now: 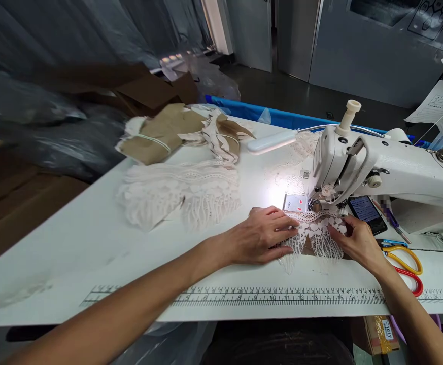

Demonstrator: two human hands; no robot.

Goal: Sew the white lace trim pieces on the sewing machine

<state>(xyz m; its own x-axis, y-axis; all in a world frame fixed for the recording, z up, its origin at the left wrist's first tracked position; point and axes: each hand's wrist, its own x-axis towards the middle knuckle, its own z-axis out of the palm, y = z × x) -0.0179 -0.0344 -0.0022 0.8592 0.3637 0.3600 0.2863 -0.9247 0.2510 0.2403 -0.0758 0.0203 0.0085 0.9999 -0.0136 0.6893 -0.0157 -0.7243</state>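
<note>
A piece of white lace trim (314,237) over brown fabric lies on the white table under the presser foot of a white sewing machine (377,170). My left hand (263,235) presses flat on the lace's left side, fingers spread. On the lace's right edge, my right hand (356,241) pinches the trim between thumb and fingers. A lamp lights the needle plate (295,203) just behind my hands.
A pile of white lace (183,195) and brown pieces bundled with lace (175,134) lie at the table's back left. A phone (366,213) and yellow and red scissors (406,263) sit right of my right hand. A ruler strip (244,296) runs along the front edge. Cardboard and plastic sheeting fill the left.
</note>
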